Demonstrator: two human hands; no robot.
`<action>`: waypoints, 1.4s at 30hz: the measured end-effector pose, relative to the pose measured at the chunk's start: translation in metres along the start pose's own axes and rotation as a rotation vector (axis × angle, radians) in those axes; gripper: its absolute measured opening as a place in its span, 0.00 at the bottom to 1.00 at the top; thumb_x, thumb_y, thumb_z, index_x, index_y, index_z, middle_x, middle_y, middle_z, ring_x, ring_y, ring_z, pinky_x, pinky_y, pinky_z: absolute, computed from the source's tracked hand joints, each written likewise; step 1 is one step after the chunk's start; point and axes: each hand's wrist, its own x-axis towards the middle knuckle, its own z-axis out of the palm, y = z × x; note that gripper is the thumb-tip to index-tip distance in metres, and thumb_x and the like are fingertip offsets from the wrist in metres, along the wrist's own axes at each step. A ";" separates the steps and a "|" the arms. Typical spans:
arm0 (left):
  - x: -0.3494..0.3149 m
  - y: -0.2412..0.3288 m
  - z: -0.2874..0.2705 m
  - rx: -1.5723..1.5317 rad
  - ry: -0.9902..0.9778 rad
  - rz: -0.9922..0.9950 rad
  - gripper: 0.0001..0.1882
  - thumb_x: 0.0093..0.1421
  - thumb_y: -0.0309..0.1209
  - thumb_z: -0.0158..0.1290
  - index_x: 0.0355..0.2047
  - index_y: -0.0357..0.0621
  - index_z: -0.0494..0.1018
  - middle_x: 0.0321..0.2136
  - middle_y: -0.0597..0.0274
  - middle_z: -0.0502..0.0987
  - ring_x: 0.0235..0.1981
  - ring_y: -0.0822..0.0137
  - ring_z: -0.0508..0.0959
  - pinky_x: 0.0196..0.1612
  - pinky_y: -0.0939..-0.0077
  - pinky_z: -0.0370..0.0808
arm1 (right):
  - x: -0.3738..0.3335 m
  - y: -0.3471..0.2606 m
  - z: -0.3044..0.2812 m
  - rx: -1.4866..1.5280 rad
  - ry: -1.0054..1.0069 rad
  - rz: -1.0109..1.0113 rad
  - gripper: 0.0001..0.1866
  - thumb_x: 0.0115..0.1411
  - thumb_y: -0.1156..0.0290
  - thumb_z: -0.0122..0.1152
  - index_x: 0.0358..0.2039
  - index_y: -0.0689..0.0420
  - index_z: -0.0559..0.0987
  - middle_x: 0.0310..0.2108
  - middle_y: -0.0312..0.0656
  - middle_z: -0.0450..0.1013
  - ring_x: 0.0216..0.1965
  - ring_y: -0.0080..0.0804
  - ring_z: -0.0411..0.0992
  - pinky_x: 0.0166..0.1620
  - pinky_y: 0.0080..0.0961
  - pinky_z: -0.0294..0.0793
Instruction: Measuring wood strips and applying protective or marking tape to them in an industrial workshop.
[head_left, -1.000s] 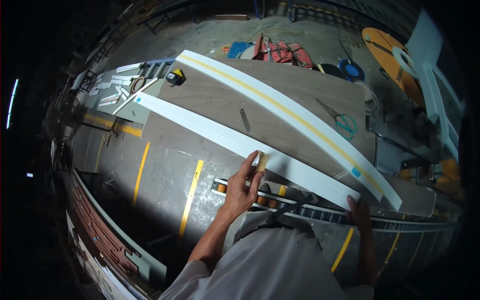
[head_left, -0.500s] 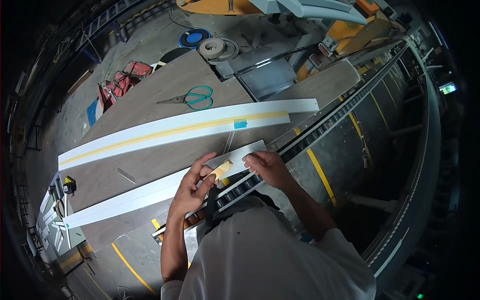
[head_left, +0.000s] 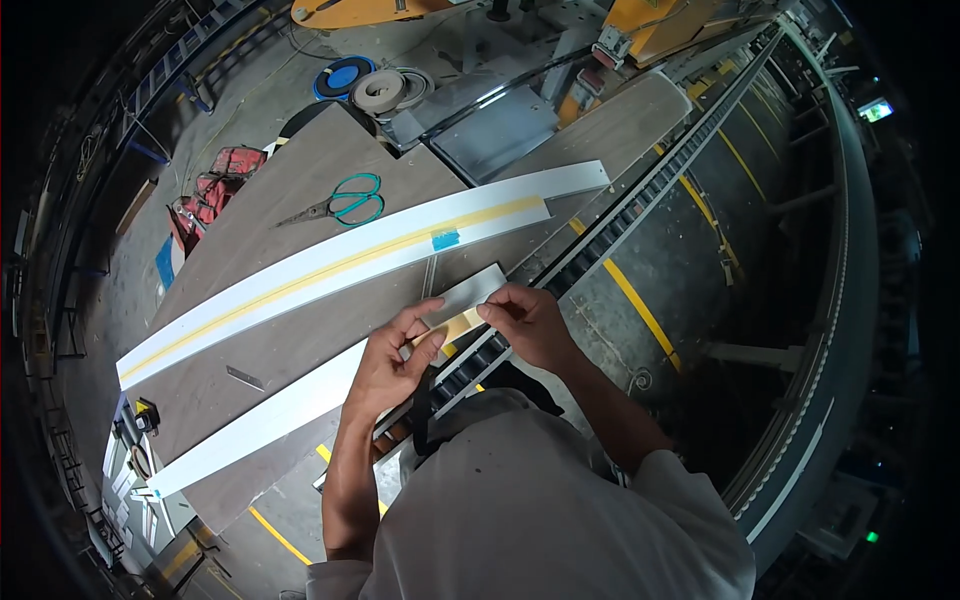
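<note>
A pale yellow piece of tape [head_left: 458, 327] spans the gap between my hands, above the right end of the nearer long white board [head_left: 270, 425]. My left hand [head_left: 382, 372] has its thumb and fingers closed on the tape's left end. The other end is pinched by my right hand [head_left: 533, 328], thumb against forefinger. Farther off lies a second long white board [head_left: 230, 308], with a yellow stripe along it and a blue tape patch [head_left: 446, 240] near its right part. Behind that board rest green-handled scissors [head_left: 357, 199].
Both boards lie on a brown worktable [head_left: 330, 150]. A small metal strip [head_left: 245, 377] and a tape measure [head_left: 147, 415] are at left. Along the table's right edge runs a roller conveyor [head_left: 625, 222]. Coiled rolls [head_left: 378, 92] and a red bag [head_left: 225, 180] sit beyond.
My right hand has come to the tape and now pinches its right end. The tape lies flatter between the hands. The whole view has turned slightly, shifting the table and boards.
</note>
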 end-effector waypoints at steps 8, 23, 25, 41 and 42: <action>-0.012 0.018 -0.033 0.195 0.151 -0.082 0.12 0.65 0.26 0.61 0.47 0.37 0.82 0.24 0.65 0.80 0.25 0.78 0.74 0.32 0.80 0.72 | 0.020 -0.006 -0.040 -0.215 0.099 -0.039 0.10 0.63 0.70 0.67 0.29 0.63 0.79 0.20 0.33 0.73 0.23 0.14 0.68 0.27 0.21 0.68; 0.013 -0.008 0.022 1.175 0.313 -0.446 0.13 0.58 0.43 0.63 0.33 0.48 0.86 0.26 0.50 0.84 0.30 0.51 0.84 0.37 0.60 0.80 | 0.032 0.071 -0.024 -0.516 0.353 -0.195 0.08 0.59 0.70 0.70 0.29 0.59 0.81 0.22 0.41 0.75 0.22 0.27 0.72 0.29 0.26 0.72; 0.018 -0.011 0.022 1.193 0.288 -0.478 0.13 0.58 0.43 0.63 0.32 0.47 0.86 0.26 0.50 0.84 0.31 0.50 0.84 0.38 0.60 0.80 | 0.033 0.072 -0.026 -0.485 0.352 -0.233 0.08 0.59 0.72 0.71 0.29 0.61 0.81 0.21 0.39 0.74 0.21 0.21 0.69 0.28 0.24 0.70; 0.043 -0.020 0.018 1.218 0.224 -0.604 0.16 0.55 0.42 0.66 0.32 0.40 0.84 0.32 0.46 0.85 0.37 0.51 0.86 0.42 0.62 0.82 | 0.033 0.082 -0.022 -0.482 0.415 -0.327 0.08 0.55 0.74 0.74 0.26 0.59 0.80 0.21 0.37 0.73 0.20 0.24 0.70 0.27 0.24 0.70; 0.043 -0.020 0.018 1.224 0.220 -0.618 0.16 0.55 0.42 0.66 0.32 0.40 0.84 0.32 0.46 0.85 0.37 0.51 0.86 0.42 0.61 0.82 | 0.033 0.083 -0.020 -0.467 0.436 -0.331 0.08 0.55 0.75 0.74 0.26 0.59 0.80 0.22 0.37 0.74 0.20 0.24 0.70 0.26 0.24 0.70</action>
